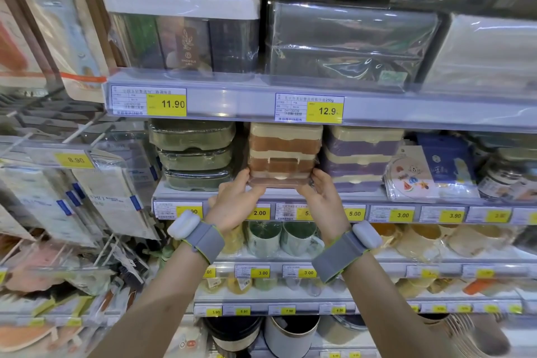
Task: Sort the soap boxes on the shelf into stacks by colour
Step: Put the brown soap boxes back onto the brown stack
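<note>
Three stacks of soap boxes stand side by side on the shelf (pixel 186 193). The green stack (pixel 193 154) is on the left, the brown stack (pixel 286 151) in the middle and the purple stack (pixel 363 154) on the right. Every box is wrapped in clear film. My left hand (pixel 236 199) grips the bottom left corner of the brown stack. My right hand (pixel 321 197) holds its bottom right corner. The lowest brown box (pixel 279 180) sits between my two hands at the shelf's front edge.
The shelf above (pixel 226 102) hangs low over the stacks and carries large wrapped containers. Flat packets (pixel 412 174) and jars (pixel 505 177) crowd the space right of the purple stack. Mugs (pixel 279 237) stand on the shelf below. Hanging packets fill the racks on the left.
</note>
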A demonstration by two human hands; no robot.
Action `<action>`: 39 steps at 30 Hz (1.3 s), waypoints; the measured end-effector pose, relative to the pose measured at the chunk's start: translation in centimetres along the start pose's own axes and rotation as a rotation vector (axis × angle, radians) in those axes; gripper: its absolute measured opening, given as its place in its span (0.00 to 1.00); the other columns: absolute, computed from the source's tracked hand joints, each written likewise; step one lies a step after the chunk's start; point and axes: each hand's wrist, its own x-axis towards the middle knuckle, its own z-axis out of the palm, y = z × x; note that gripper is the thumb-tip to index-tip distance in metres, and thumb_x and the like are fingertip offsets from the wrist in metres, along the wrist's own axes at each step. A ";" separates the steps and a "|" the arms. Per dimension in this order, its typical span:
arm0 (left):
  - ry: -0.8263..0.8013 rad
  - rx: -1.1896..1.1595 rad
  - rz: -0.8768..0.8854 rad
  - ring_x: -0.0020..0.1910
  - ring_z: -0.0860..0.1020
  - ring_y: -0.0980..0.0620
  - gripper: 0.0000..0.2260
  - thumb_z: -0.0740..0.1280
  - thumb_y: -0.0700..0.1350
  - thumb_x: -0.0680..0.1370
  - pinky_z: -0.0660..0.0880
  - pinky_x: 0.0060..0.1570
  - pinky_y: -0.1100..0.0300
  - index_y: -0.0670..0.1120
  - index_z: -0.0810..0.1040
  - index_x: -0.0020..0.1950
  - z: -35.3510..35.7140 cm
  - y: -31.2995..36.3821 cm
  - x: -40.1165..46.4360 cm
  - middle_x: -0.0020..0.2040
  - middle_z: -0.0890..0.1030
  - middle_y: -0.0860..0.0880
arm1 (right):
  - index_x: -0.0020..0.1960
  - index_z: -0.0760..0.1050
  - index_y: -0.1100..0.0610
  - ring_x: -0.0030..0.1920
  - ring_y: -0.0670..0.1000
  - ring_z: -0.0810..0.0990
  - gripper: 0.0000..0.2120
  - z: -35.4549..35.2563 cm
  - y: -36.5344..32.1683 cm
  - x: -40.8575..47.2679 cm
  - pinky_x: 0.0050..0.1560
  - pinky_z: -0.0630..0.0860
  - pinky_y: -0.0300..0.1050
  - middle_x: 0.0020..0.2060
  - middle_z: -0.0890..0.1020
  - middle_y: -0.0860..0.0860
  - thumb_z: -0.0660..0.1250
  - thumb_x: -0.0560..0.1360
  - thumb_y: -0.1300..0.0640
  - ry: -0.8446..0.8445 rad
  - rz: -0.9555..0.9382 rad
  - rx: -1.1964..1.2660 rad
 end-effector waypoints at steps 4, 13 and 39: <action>-0.005 -0.089 0.053 0.76 0.64 0.50 0.41 0.59 0.66 0.63 0.57 0.76 0.44 0.56 0.62 0.77 -0.1 -0.6 0.9 0.76 0.69 0.54 | 0.73 0.61 0.58 0.62 0.45 0.69 0.27 -0.2 0.1 -0.2 0.66 0.65 0.43 0.60 0.71 0.45 0.65 0.77 0.62 0.002 -0.015 -0.027; -0.040 -0.090 0.067 0.78 0.61 0.49 0.47 0.58 0.69 0.61 0.57 0.76 0.43 0.55 0.57 0.79 -0.4 -0.6 0.6 0.79 0.64 0.54 | 0.73 0.60 0.58 0.62 0.45 0.69 0.27 -0.2 -0.1 -0.7 0.64 0.64 0.41 0.60 0.70 0.45 0.64 0.77 0.61 0.021 -0.092 -0.060; 0.237 -0.470 0.355 0.60 0.78 0.54 0.30 0.66 0.48 0.72 0.73 0.65 0.54 0.52 0.65 0.74 -0.9 4.5 -1.4 0.60 0.79 0.57 | 0.68 0.70 0.58 0.61 0.45 0.78 0.26 0.2 -3.1 -0.1 0.65 0.74 0.47 0.59 0.80 0.48 0.61 0.70 0.64 0.183 -0.419 0.102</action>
